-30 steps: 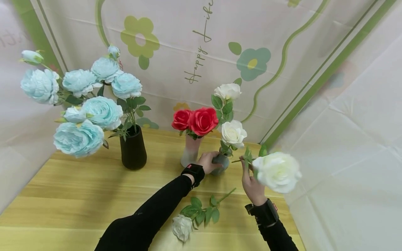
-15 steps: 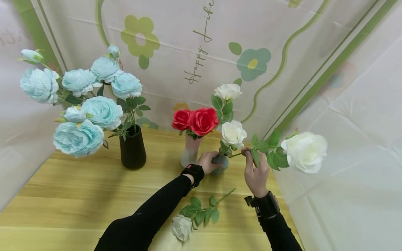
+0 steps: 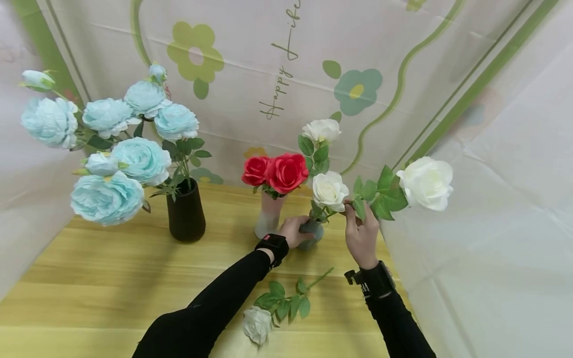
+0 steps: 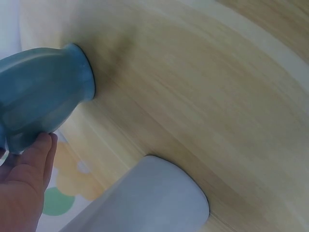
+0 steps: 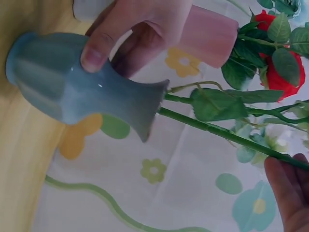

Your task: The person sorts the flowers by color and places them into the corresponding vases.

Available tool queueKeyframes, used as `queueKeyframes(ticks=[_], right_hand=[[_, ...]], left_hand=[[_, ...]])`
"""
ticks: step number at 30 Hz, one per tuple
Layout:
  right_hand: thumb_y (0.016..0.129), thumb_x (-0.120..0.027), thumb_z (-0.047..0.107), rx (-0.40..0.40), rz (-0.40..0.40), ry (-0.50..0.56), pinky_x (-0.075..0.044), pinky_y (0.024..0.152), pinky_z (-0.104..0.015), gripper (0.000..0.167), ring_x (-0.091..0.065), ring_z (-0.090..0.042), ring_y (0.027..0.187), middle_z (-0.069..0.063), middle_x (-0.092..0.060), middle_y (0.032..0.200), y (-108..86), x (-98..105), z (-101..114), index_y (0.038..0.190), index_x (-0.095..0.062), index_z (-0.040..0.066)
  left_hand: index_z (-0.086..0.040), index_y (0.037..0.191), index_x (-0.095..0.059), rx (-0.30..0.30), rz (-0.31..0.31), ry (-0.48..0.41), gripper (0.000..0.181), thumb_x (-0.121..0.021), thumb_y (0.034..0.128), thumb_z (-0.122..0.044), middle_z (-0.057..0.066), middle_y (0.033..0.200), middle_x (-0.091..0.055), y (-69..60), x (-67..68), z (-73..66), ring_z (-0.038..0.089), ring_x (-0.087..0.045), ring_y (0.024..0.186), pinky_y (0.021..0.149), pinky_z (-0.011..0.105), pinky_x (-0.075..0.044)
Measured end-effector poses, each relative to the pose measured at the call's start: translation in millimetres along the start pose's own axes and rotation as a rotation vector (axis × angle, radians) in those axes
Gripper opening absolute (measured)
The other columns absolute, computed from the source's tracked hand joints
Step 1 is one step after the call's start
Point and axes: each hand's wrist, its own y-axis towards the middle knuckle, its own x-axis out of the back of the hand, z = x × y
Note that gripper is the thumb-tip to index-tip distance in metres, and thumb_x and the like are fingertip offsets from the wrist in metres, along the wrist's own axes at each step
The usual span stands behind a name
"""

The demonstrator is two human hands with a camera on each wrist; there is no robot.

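Note:
My left hand (image 3: 295, 232) holds the small blue-grey vase (image 3: 312, 233) around its body, thumb on the near side. Two white roses (image 3: 330, 191) rise from that vase. To its right, my right hand (image 3: 362, 238) pinches the leafy stem of another white rose (image 3: 427, 184), which leans out to the right. In the right wrist view, that green stem (image 5: 212, 128) runs from the fingers into the vase's flared mouth; how deep it reaches is hidden. The left wrist view shows the vase's foot against the wooden table (image 4: 203, 96).
Just left of the held vase is a pink-and-white vase (image 3: 270, 219) with red roses (image 3: 286, 173). A black vase (image 3: 186, 214) bears several light blue peonies (image 3: 141, 160). One loose white rose (image 3: 257, 324) lies at the front. Printed cloth (image 3: 241, 99) hangs behind.
My right hand has brought the white rose's stem end from beside the vase to its mouth, and the bloom has swung up and rightward. The left hand keeps holding the vase.

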Motion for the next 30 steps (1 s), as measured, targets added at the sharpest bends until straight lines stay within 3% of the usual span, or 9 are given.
queueKeyframes(ticks=[4, 7, 9, 14, 20, 22, 27, 30], right_hand=[[0.096, -0.049, -0.016, -0.057, 0.050, 0.015, -0.055, 0.072, -0.024, 0.019, -0.062, -0.036, 0.089, -0.028, -0.060, 0.104, -1.1, -2.9, -8.3, 0.113, -0.059, -0.015], [0.097, -0.049, -0.014, -0.086, 0.074, 0.042, -0.058, 0.075, -0.036, 0.023, -0.064, -0.037, 0.094, -0.027, -0.061, 0.107, -3.8, -5.7, -17.3, 0.118, -0.059, -0.015], [0.097, -0.050, -0.013, -0.097, 0.092, 0.034, -0.059, 0.071, -0.039, 0.026, -0.065, -0.037, 0.092, -0.027, -0.061, 0.110, -6.9, -8.4, -29.2, 0.123, -0.058, -0.013], [0.098, -0.053, -0.009, -0.099, 0.126, -0.051, -0.058, 0.063, -0.033, 0.031, -0.067, -0.034, 0.087, -0.023, -0.063, 0.110, -13.5, -12.8, -58.3, 0.128, -0.059, -0.005], [0.098, -0.054, -0.005, -0.130, 0.147, -0.120, -0.051, 0.060, -0.023, 0.024, -0.067, -0.028, 0.081, -0.019, -0.066, 0.101, -17.3, -13.9, -69.0, 0.119, -0.064, -0.001], [0.097, -0.055, -0.007, -0.148, 0.160, -0.121, -0.051, 0.059, -0.024, 0.025, -0.062, -0.026, 0.063, -0.020, -0.067, 0.106, -18.6, -14.6, -70.0, 0.120, -0.064, -0.002], [0.096, -0.056, -0.008, -0.195, 0.192, -0.129, -0.059, 0.068, -0.037, 0.024, -0.059, -0.027, 0.055, -0.024, -0.067, 0.108, -20.0, -16.3, -72.2, 0.119, -0.063, -0.006], [0.096, -0.055, -0.008, -0.229, 0.203, -0.117, -0.059, 0.074, -0.044, 0.023, -0.067, -0.031, 0.071, -0.025, -0.066, 0.109, -20.2, -16.8, -73.9, 0.118, -0.062, -0.007]], left_hand=[[-0.008, 0.136, -0.059, -0.012, -0.006, -0.011, 0.050, -0.075, 0.0902, -0.023, 0.009, 0.129, -0.062, -1.6, 0.9, -2.3, 0.023, -0.057, 0.119, 0.100, 0.035, -0.045], [-0.008, 0.135, -0.059, -0.015, -0.004, -0.018, 0.050, -0.075, 0.0903, -0.022, 0.009, 0.128, -0.062, -2.6, 1.4, -2.6, 0.024, -0.057, 0.119, 0.100, 0.035, -0.045], [-0.008, 0.135, -0.059, -0.012, -0.011, -0.017, 0.050, -0.075, 0.0901, -0.022, 0.008, 0.128, -0.063, -3.1, 1.8, -1.7, 0.023, -0.057, 0.119, 0.100, 0.035, -0.045], [-0.009, 0.135, -0.059, -0.013, -0.012, -0.003, 0.049, -0.075, 0.0902, -0.022, 0.008, 0.128, -0.063, -2.2, 1.6, -0.6, 0.023, -0.057, 0.118, 0.100, 0.035, -0.045], [-0.009, 0.134, -0.059, -0.011, -0.002, 0.022, 0.048, -0.074, 0.0908, -0.022, 0.008, 0.128, -0.063, -2.0, 0.6, -3.2, 0.022, -0.058, 0.117, 0.100, 0.035, -0.045], [-0.009, 0.134, -0.059, -0.011, -0.003, 0.016, 0.048, -0.075, 0.0905, -0.023, 0.008, 0.127, -0.063, -1.8, 0.4, -2.8, 0.022, -0.058, 0.118, 0.100, 0.035, -0.045], [-0.010, 0.133, -0.060, -0.027, -0.017, 0.007, 0.048, -0.075, 0.0898, -0.023, 0.008, 0.126, -0.064, -0.8, -0.1, -0.2, 0.022, -0.058, 0.117, 0.100, 0.035, -0.045], [-0.010, 0.132, -0.061, -0.040, -0.025, 0.008, 0.047, -0.076, 0.0895, -0.023, 0.008, 0.126, -0.064, -0.2, -0.5, 1.4, 0.023, -0.058, 0.117, 0.100, 0.035, -0.046]])
